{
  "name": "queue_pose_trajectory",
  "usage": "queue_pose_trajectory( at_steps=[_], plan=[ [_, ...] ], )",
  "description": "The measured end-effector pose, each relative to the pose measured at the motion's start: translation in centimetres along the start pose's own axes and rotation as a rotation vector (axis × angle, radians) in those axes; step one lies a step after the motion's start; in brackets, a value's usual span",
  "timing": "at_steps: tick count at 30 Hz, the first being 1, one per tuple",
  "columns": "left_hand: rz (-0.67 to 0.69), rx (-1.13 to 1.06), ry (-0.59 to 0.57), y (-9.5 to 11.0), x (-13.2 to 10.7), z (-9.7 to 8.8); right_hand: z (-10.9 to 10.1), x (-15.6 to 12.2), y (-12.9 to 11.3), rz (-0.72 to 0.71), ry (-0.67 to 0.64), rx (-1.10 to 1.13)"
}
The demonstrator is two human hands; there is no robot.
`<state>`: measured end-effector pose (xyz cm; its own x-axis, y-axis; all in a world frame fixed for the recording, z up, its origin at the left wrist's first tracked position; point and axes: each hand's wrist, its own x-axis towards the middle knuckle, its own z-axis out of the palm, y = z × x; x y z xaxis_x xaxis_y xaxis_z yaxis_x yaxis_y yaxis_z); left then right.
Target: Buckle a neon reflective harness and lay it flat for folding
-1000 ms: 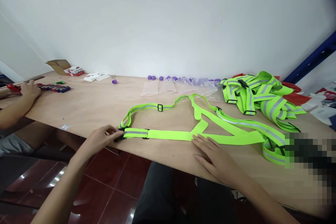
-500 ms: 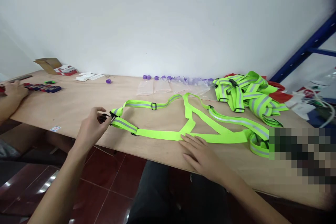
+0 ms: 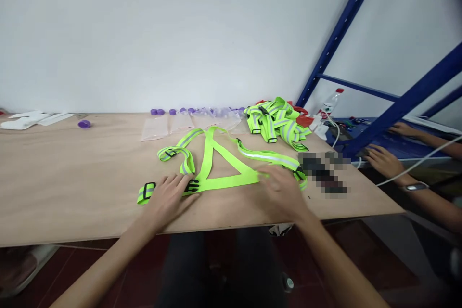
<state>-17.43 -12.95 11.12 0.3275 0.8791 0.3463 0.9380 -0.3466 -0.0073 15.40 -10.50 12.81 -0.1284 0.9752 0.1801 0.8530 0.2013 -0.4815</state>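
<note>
A lime-yellow reflective vest point(image 3: 225, 182) made of straps, with grey stripes, lies spread on the wooden table. My left hand point(image 3: 168, 204) rests flat across its lower left strap, fingers stretched out, beside a black side-release buckle point(image 3: 193, 186) that the fingers partly cover. To the left of that hand a strap loop with a black slider point(image 3: 148, 190) sticks out. My right hand point(image 3: 285, 192) is at the right end of the lower band, touching it. Motion smears its fingers, so their grip is unclear.
More reflective vests point(image 3: 277, 122) are heaped at the back right. Clear plastic bags point(image 3: 155, 128) and purple rolls point(image 3: 160, 111) line the wall. White papers point(image 3: 27, 119) lie at the left. A blue metal frame point(image 3: 390, 115), a bottle point(image 3: 330, 102) and another person's hand point(image 3: 384, 161) are right.
My view has turned right. My left hand has left the buckle at the vest's left end and lies nearer its middle; the left straps are folded in. My right hand has moved along the band rightward.
</note>
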Motion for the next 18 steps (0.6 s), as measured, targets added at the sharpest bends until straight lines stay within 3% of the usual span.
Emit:
queue_pose_trajectory(
  at_steps=[1, 3, 5, 7, 14, 18],
  plan=[
    [0.010, -0.005, 0.036, -0.2, -0.7, 0.2, -1.9, 0.3, 2.0, 0.110, 0.109, -0.036],
    [0.060, -0.017, 0.071, -1.0, -2.1, 0.5, -5.0, 0.8, 5.8, 0.284, 0.193, -0.152],
    [0.136, -0.019, 0.049, -2.1, -3.3, 0.6, -6.9, 1.3, 8.6, 0.314, 0.125, -0.253],
    [0.163, -0.029, 0.030, -3.4, -4.2, 0.6, -7.4, 1.6, 10.3, 0.287, -0.011, -0.349],
    [0.047, -0.087, -0.090, -8.9, -6.7, -0.6, -6.6, 1.8, 10.1, 0.234, -0.385, -0.467],
    [-0.096, -0.114, -0.154, -10.7, -7.8, -0.9, -7.2, 1.7, 10.0, 0.216, -0.455, -0.513]
  ],
)
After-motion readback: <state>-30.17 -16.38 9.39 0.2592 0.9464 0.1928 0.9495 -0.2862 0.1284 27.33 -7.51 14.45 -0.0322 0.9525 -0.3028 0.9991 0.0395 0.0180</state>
